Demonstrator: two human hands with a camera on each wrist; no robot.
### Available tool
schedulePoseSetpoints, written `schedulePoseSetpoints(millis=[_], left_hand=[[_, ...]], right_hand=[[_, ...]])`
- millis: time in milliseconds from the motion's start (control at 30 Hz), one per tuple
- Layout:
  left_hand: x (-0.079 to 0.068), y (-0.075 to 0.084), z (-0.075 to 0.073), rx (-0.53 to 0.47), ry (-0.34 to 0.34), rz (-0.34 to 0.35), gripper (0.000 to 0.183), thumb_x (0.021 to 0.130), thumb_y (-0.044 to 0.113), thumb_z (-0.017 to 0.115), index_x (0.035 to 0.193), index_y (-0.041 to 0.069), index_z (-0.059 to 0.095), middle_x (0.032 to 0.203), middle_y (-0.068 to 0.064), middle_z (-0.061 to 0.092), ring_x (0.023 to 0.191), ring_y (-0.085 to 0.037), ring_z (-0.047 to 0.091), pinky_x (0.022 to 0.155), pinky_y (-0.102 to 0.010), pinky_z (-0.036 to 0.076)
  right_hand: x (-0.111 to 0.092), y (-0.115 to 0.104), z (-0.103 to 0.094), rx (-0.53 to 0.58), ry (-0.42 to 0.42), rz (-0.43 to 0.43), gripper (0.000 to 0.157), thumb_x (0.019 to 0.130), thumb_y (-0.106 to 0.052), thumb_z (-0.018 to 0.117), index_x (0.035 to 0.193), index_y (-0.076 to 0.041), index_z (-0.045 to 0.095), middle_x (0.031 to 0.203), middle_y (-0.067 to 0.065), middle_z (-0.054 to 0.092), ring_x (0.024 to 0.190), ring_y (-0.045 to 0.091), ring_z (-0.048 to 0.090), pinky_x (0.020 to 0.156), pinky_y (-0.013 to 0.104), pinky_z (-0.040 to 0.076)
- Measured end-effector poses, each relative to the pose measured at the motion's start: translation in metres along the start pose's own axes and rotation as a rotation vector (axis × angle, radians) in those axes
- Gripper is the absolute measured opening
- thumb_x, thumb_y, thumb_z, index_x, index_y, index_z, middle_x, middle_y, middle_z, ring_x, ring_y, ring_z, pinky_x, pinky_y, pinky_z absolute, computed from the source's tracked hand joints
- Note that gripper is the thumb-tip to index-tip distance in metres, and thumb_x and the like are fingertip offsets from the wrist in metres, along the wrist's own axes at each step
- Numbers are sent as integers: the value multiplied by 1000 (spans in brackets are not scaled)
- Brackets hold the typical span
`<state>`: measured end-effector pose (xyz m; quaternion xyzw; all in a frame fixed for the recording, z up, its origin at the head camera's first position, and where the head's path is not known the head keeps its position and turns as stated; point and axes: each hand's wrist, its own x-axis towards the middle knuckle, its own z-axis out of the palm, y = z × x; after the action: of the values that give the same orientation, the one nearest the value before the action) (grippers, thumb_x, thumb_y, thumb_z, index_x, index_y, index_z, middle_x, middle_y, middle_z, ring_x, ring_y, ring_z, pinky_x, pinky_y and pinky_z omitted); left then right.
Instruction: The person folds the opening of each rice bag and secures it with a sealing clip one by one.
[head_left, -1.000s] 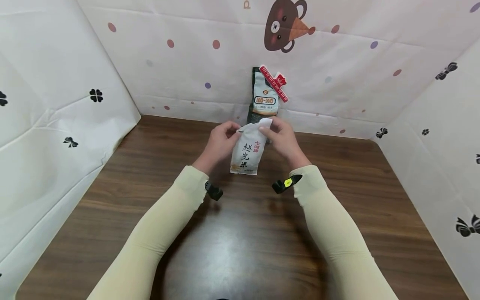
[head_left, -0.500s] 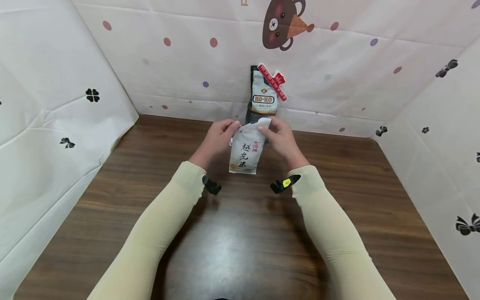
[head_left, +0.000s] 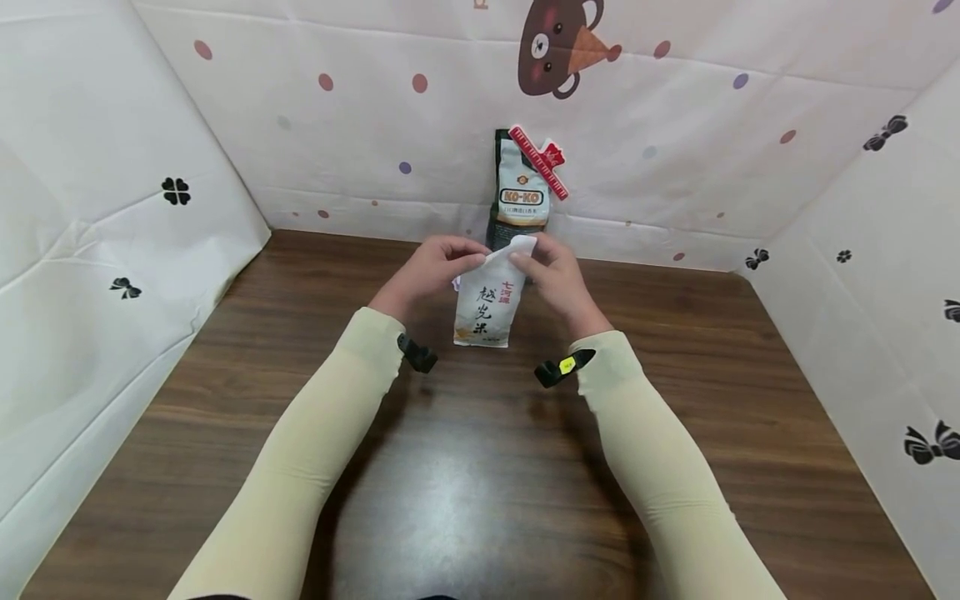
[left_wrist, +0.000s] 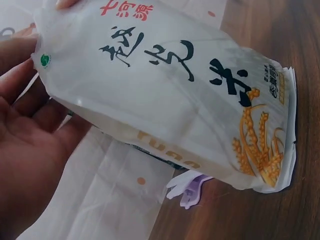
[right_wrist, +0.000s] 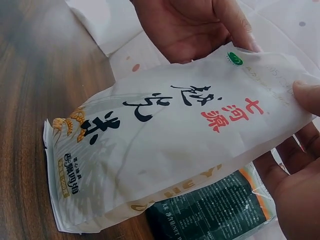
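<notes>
A white rice bag (head_left: 487, 304) with black and red characters stands on the table, tilted slightly. My left hand (head_left: 433, 267) is at its upper left corner, thumb along the top edge and fingers behind. At the upper right corner my right hand (head_left: 558, 275) pinches the bag, thumb in front. The top edge slants up to the right between both hands. In the left wrist view, printed wheat ears mark the bag's (left_wrist: 150, 75) lower end, and a purple plastic clip (left_wrist: 189, 189) lies behind it. My left fingers are partly hidden by the bag.
Behind the rice bag, a dark green and white KO-KO bag (head_left: 519, 187) leans upright against the patterned back cloth (head_left: 337, 150). A red clip (head_left: 538, 161) sits slanted across its top. Brown wooden table (head_left: 720, 400) surrounds the hands, with white cloth walls on both sides.
My left hand has shifted along the bag's top edge, its thumb now farther right. The right hand keeps its pinch. The purple clip came into sight beside the bag. The view shifted slightly.
</notes>
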<state>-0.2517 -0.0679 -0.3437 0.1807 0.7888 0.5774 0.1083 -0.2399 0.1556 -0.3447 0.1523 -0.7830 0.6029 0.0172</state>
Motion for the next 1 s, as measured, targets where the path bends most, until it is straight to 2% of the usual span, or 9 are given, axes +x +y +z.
schedulePoseSetpoints(millis=[100, 267, 433, 600, 733, 867, 1000], left_hand=[[0, 2, 2, 34, -21, 46, 28, 93, 35, 64, 116, 20, 70, 112, 0, 66, 101, -20, 61, 88, -37, 53], [-3, 5, 8, 139, 44, 127, 23, 94, 29, 63, 113, 18, 70, 107, 0, 67, 95, -18, 62, 85, -34, 55], [-5, 5, 17, 246, 142, 212, 22, 95, 27, 63, 112, 16, 70, 106, 1, 69, 90, -14, 63, 82, -30, 55], [-6, 2, 23, 276, 200, 228, 24, 95, 27, 63, 114, 15, 69, 108, 0, 70, 87, -13, 62, 81, -28, 55], [-8, 3, 23, 290, 185, 224, 25, 95, 23, 63, 118, 14, 67, 114, -2, 69, 95, -12, 64, 88, -29, 55], [-10, 3, 20, 300, 143, 204, 28, 95, 20, 62, 123, 14, 64, 121, -3, 66, 108, -14, 64, 95, -31, 52], [-12, 3, 15, 309, 93, 175, 31, 96, 21, 60, 127, 15, 62, 124, -2, 65, 111, -14, 63, 96, -33, 52]], right_hand=[[0, 0, 0, 9, -4, -4, 25, 94, -21, 63, 115, -7, 62, 113, 8, 62, 100, 16, 56, 82, 31, 51], [0, -3, 2, 25, -14, -4, 25, 93, -21, 64, 113, -7, 63, 111, 6, 62, 100, 17, 56, 84, 32, 50], [0, -11, 8, 15, -21, 89, 34, 86, -36, 73, 109, -13, 67, 108, 5, 66, 98, 19, 59, 86, 35, 50], [2, -15, 14, -16, 17, 180, 35, 83, -43, 74, 105, -16, 68, 107, 5, 67, 96, 19, 62, 85, 35, 52], [3, -15, 14, -36, 37, 207, 33, 85, -43, 72, 104, -16, 69, 107, 4, 68, 96, 18, 62, 84, 34, 52], [3, -15, 15, -35, 48, 202, 32, 84, -43, 73, 103, -17, 71, 106, 3, 69, 96, 18, 62, 84, 34, 51], [2, -15, 15, -10, 52, 191, 30, 84, -40, 74, 103, -17, 73, 105, 3, 70, 96, 18, 63, 84, 33, 51]])
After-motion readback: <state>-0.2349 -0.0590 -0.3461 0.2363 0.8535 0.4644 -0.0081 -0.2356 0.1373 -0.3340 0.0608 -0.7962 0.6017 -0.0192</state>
